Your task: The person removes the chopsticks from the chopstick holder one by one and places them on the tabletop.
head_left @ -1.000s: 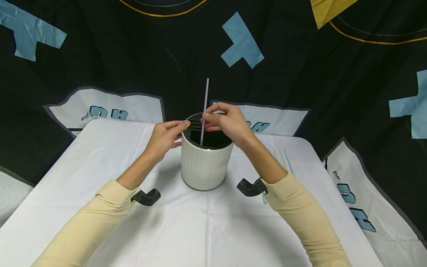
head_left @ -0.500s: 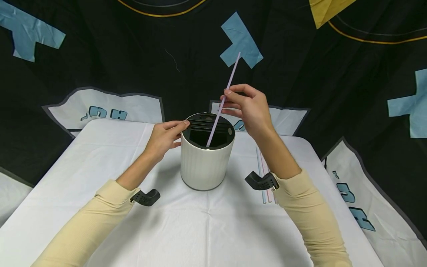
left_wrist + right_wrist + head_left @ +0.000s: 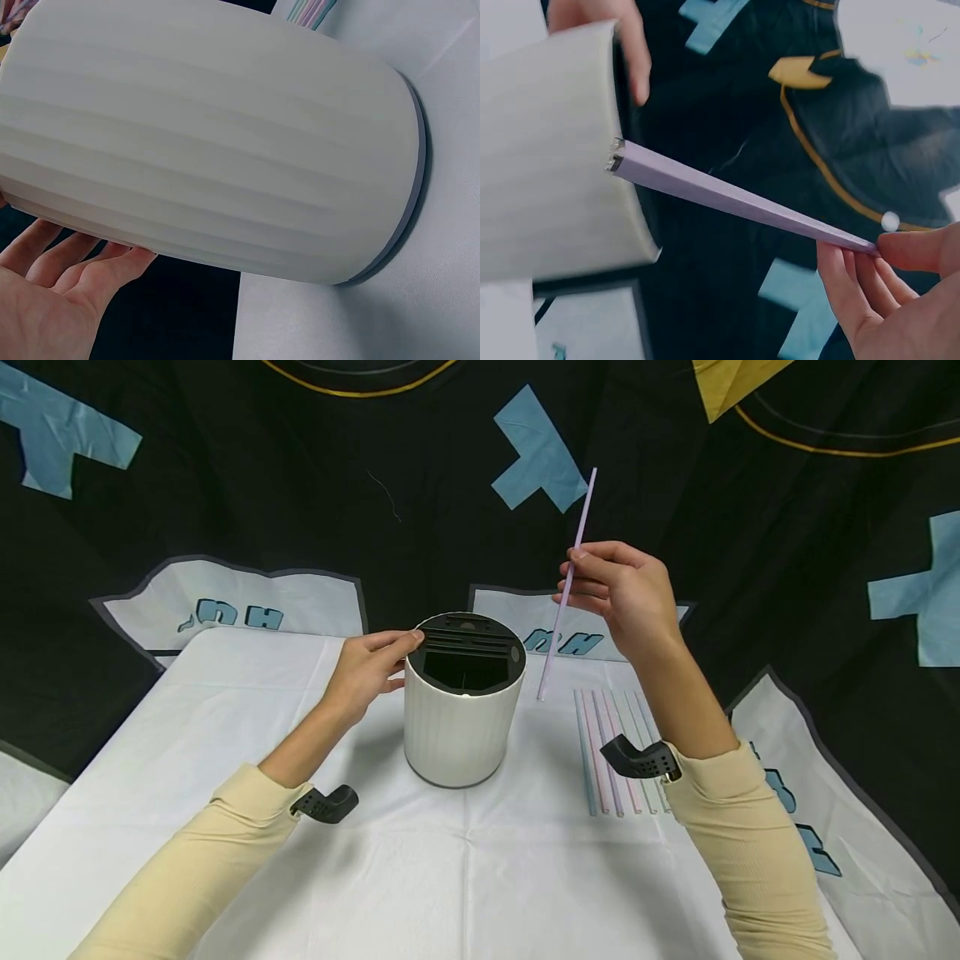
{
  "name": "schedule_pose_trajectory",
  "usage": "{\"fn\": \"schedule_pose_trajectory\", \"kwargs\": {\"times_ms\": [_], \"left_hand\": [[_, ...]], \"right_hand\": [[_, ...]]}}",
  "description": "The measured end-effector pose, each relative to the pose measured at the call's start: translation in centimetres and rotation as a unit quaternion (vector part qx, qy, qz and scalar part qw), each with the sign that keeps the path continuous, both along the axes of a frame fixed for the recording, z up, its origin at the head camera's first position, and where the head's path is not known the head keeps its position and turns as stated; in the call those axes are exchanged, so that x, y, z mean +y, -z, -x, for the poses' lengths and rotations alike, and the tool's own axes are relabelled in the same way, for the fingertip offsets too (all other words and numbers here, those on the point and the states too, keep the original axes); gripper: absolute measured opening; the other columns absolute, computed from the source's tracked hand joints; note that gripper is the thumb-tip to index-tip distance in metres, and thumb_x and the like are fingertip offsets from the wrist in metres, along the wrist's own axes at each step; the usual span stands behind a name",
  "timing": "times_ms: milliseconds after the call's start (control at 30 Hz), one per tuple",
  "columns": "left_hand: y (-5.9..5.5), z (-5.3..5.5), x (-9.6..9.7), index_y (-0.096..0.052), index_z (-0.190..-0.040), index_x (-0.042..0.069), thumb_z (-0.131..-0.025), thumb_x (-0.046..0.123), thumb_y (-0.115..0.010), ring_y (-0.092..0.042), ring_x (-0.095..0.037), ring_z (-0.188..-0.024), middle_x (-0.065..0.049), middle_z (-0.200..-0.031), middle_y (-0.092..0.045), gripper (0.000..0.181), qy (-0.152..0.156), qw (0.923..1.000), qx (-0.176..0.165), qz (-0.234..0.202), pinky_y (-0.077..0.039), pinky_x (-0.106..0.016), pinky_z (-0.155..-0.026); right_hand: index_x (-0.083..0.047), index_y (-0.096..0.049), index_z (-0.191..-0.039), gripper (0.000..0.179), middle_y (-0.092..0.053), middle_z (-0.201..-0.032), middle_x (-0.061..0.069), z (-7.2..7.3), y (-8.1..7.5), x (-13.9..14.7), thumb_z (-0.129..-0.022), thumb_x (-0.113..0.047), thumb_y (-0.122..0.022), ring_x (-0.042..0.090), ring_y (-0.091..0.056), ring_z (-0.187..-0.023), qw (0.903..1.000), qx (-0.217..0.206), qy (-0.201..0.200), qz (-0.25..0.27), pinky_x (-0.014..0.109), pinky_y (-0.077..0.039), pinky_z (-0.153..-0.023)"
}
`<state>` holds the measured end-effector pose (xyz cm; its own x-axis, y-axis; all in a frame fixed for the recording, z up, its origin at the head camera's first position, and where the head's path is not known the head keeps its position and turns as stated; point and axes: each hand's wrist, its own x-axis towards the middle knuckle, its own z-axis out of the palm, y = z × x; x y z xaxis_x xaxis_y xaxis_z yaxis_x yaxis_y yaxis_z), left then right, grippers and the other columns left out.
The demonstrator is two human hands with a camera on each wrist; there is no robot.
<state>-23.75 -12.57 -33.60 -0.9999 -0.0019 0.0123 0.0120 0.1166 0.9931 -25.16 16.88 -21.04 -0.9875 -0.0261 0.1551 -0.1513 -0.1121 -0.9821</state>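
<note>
A white ribbed cylindrical container (image 3: pixel 461 735) with a black slotted top (image 3: pixel 468 647) stands upright on the table. My left hand (image 3: pixel 367 668) holds its left side, thumb over the rim and fingers against the outer wall; these fingers also show in the left wrist view. My right hand (image 3: pixel 630 593) pinches a thin lilac stick (image 3: pixel 558 627) in the air, right of the container. The stick tilts, its upper end leaning right and its lower end apart from the container. The right wrist view shows the lilac stick (image 3: pixel 705 191) angular, with shiny bits at its far end.
Several thin pastel sticks (image 3: pixel 615 752) lie side by side on the white tablecloth (image 3: pixel 405 877), right of the container. A black cloth (image 3: pixel 420 552) with blue and yellow patches hangs behind the table.
My right hand has moved right, taking the lilac stick from the container's opening to the air beside it. More of the sticks on the table now show. My left hand stays at the container.
</note>
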Motion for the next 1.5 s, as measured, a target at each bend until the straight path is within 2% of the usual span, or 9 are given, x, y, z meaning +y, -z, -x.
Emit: {"fn": "schedule_pose_trajectory", "kwargs": {"times_ms": [133, 300, 600, 833, 1033, 1167, 1333, 1500], "left_hand": [[0.0, 0.0, 0.0, -0.068, -0.129, 0.008, -0.096, 0.044, -0.068, -0.062, -0.028, -0.124, -0.01, -0.134, -0.065, 0.049, 0.002, 1.0, -0.001, -0.003, -0.058, -0.046, -0.096], [0.0, 0.1, -0.1, -0.068, -0.129, 0.008, -0.096, 0.044, -0.068, -0.062, -0.028, -0.124, -0.01, -0.134, -0.064, 0.049, 0.002, 1.0, -0.002, -0.003, -0.058, -0.046, -0.096], [0.0, 0.1, 0.0, -0.068, -0.13, 0.008, -0.096, 0.044, -0.068, -0.061, -0.029, -0.125, -0.009, -0.135, -0.064, 0.049, 0.001, 1.0, -0.001, -0.001, -0.058, -0.046, -0.096], [-0.1, 0.1, 0.0, -0.068, -0.129, 0.008, -0.096, 0.044, -0.068, -0.063, -0.028, -0.123, -0.01, -0.134, -0.065, 0.048, -0.001, 1.0, 0.002, -0.002, -0.059, -0.046, -0.095], [0.0, 0.2, -0.1, -0.068, -0.129, 0.007, -0.096, 0.042, -0.069, -0.062, -0.029, -0.124, -0.01, -0.135, -0.065, 0.048, 0.001, 1.0, -0.003, -0.003, -0.058, -0.046, -0.096], [0.0, 0.2, -0.1, -0.068, -0.13, 0.007, -0.096, 0.043, -0.068, -0.062, -0.03, -0.126, -0.01, -0.135, -0.064, 0.048, 0.002, 1.0, -0.003, 0.002, -0.058, -0.047, -0.096], [0.0, 0.2, -0.1, -0.068, -0.129, 0.007, -0.097, 0.042, -0.069, -0.063, -0.028, -0.123, -0.01, -0.134, -0.065, 0.048, 0.002, 1.0, -0.002, -0.003, -0.058, -0.046, -0.095], [0.0, 0.2, 0.0, -0.068, -0.129, 0.007, -0.097, 0.041, -0.069, -0.063, -0.028, -0.124, -0.01, -0.135, -0.065, 0.048, 0.003, 1.0, -0.003, -0.006, -0.058, -0.047, -0.097]], "right_hand": [[-0.001, -0.066, -0.123, 0.033, -0.074, -0.104, 0.005, 0.6, 1.8, 1.9, -0.099, -0.022, -0.067, 0.017, -0.075, -0.087, 0.998, -0.033, 0.006, -0.053, 0.029, -0.063, -0.078], [-0.002, -0.065, -0.125, 0.033, -0.075, -0.103, 0.0, 1.5, 4.7, 4.1, -0.101, -0.024, -0.063, 0.016, -0.073, -0.091, 0.9904, -0.075, 0.002, -0.116, 0.025, -0.062, -0.079], [0.002, -0.061, -0.123, 0.029, -0.072, -0.098, -0.001, 3.0, 11.0, 6.8, -0.102, -0.017, -0.061, 0.013, -0.072, -0.087, 0.9834, -0.134, -0.018, -0.122, 0.028, -0.063, -0.077], [0.011, -0.053, -0.134, 0.042, -0.072, -0.095, -0.004, 3.0, 15.1, 8.2, -0.103, -0.017, -0.059, 0.01, -0.073, -0.086, 0.9738, -0.167, -0.028, -0.152, 0.024, -0.062, -0.079], [0.011, -0.052, -0.135, 0.043, -0.073, -0.094, -0.002, 3.0, 17.5, 8.8, -0.103, -0.017, -0.059, 0.011, -0.072, -0.081, 0.9648, -0.203, -0.025, -0.165, 0.022, -0.062, -0.076], [0.013, -0.053, -0.135, 0.042, -0.073, -0.092, -0.001, 3.0, 18.8, 8.9, -0.103, -0.015, -0.058, 0.011, -0.072, -0.077, 0.9609, -0.211, -0.024, -0.178, 0.023, -0.062, -0.074], [0.014, -0.055, -0.129, 0.037, -0.072, -0.088, 0.001, 3.0, 20.0, 8.8, -0.102, -0.011, -0.059, 0.01, -0.071, -0.072, 0.9599, -0.218, -0.031, -0.174, 0.023, -0.062, -0.069], [0.011, -0.058, -0.127, 0.036, -0.069, -0.09, 0.003, 3.1, 20.9, 8.8, -0.101, -0.014, -0.061, 0.01, -0.069, -0.07, 0.9544, -0.226, -0.024, -0.193, 0.022, -0.061, -0.066]]}}
